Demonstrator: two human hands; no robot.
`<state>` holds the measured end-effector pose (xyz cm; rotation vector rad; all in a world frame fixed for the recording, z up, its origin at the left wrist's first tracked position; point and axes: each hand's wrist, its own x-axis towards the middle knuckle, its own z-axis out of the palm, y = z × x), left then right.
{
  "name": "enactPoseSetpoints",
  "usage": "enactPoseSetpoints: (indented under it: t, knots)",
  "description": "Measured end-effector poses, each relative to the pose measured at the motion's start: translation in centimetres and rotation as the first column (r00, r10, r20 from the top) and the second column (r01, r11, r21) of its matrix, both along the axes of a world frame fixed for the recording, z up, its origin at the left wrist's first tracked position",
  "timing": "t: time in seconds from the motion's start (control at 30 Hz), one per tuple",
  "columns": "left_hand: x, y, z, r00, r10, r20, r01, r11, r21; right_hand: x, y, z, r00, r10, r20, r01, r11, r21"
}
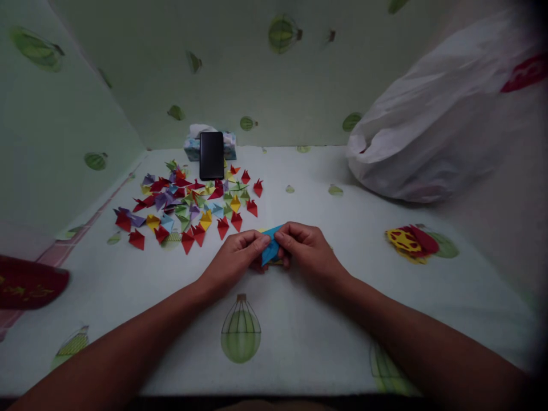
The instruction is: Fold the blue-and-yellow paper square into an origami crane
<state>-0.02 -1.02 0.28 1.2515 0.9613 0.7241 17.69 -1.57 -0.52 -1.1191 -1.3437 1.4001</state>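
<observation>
A piece of folded blue origami paper (270, 249) is held between my two hands, above the middle of the table. My left hand (242, 251) pinches its left side with thumb and fingers. On its right side, my right hand (305, 245) grips the upper edge between thumb and forefinger. Something yellow shows beneath the blue paper, partly hidden by my fingers. Many small folded paper cranes (197, 234) in red, yellow, green, purple and blue lie in a spread to the left and beyond my hands.
A phone (212, 156) leans upright against a tissue box (192, 149) behind the cranes. A large white plastic bag (428, 137) stands at the back right. Red and yellow cut-out pieces (405, 242) lie to the right; a dark red object (32, 282) is at the left edge.
</observation>
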Motion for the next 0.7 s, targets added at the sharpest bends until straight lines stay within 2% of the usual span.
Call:
enactPoseSetpoints:
  t: [0.23,0.47,0.6,0.7]
  knots:
    - [0.13,-0.01,-0.28,1.000,0.018,0.026,-0.017,0.999,-0.028,-0.16,-0.44,0.33,0.994,-0.005,0.109,-0.002,0.997,0.072]
    - [0.10,-0.10,-0.20,0.998,0.055,-0.011,-0.054,0.998,0.015,-0.26,-0.56,0.36,0.977,-0.063,0.205,0.032,0.988,0.151]
    - [0.29,-0.30,-0.01,1.000,0.026,-0.016,-0.026,1.000,-0.015,-0.26,-0.70,0.39,0.957,-0.116,0.268,0.054,0.972,0.229]
    - [0.34,-0.32,0.19,1.000,0.009,-0.024,-0.010,0.999,-0.042,-0.15,-0.68,0.31,0.963,-0.113,0.247,0.063,0.978,0.200]
